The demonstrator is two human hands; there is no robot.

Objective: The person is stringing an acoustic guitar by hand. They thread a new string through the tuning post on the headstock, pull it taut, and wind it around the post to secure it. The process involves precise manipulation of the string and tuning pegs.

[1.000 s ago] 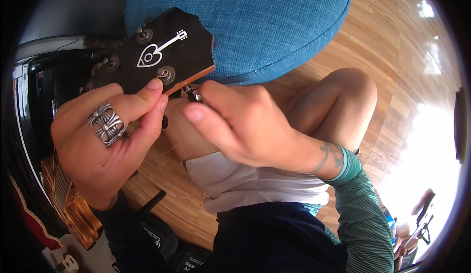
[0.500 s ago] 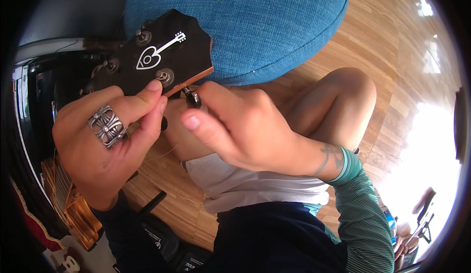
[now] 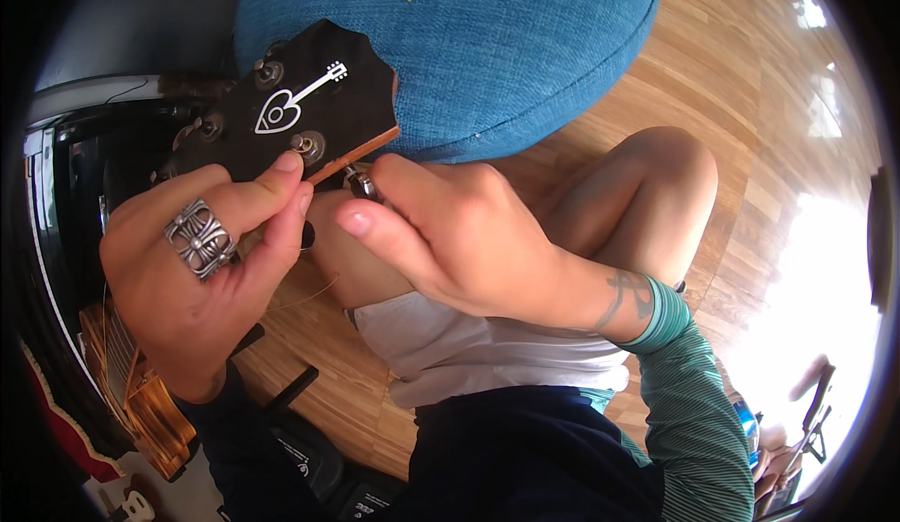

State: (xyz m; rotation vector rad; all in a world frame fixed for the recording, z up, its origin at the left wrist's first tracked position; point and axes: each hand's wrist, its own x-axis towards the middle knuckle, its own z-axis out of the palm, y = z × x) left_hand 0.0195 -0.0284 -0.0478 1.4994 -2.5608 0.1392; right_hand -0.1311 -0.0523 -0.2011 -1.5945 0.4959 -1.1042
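Observation:
A black guitar headstock (image 3: 352, 114) with a white heart-and-guitar emblem lies tilted before me, its edge brown wood. My left hand (image 3: 192, 259), wearing a broad silver ring, pinches thumb and forefinger together beside the nearest tuning post (image 3: 307, 145). A thin copper-coloured guitar string (image 3: 314, 295) trails out from under that hand; its stretch between the fingertips is too fine to follow. My right hand (image 3: 459, 236) has thumb and bent forefinger around the metal tuning peg (image 3: 360, 184) on the headstock's near edge. Further tuning posts (image 3: 268, 75) stand along the far side.
A blue fabric pouf (image 3: 469, 44) sits just beyond the headstock. The guitar's striped wooden body (image 3: 159, 428) shows at lower left, near black cases (image 3: 309, 456). My bare knee (image 3: 670, 170) rises at right above the wooden floor (image 3: 731, 81).
The headstock and both fingertips have shifted slightly left. The tuning peg has turned a little between my right thumb and forefinger. My left hand keeps its pinch.

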